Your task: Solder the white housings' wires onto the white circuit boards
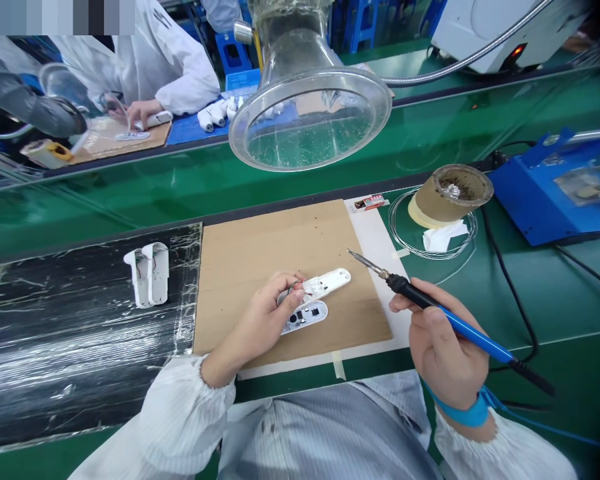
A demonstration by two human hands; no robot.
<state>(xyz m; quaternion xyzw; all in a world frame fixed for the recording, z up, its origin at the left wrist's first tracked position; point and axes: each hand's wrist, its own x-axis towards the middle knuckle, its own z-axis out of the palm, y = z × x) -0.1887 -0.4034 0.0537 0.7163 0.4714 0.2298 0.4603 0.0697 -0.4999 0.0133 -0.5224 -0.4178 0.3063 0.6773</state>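
My right hand (447,337) grips a blue and black soldering iron (463,327), its metal tip pointing up and left over the cardboard's right edge. Thumb and fingers of my left hand (265,310) close on a white plastic housing (330,283) with thin coloured wires at its near end. Just below that housing is a second white piece, a circuit board (307,317) with dark components; its left end is hidden by my hand. Both pieces are over the brown cardboard sheet (260,247). The iron's tip is apart from them.
Two white housing parts (149,273) lie on the black-wrapped surface (80,347) at left. A fume extraction hood (310,120) hangs above the cardboard. To the right are a solder wire coil (397,227), a round tip-cleaning pot (450,193) and a blue stand (555,193). A co-worker's hand (145,112) works opposite.
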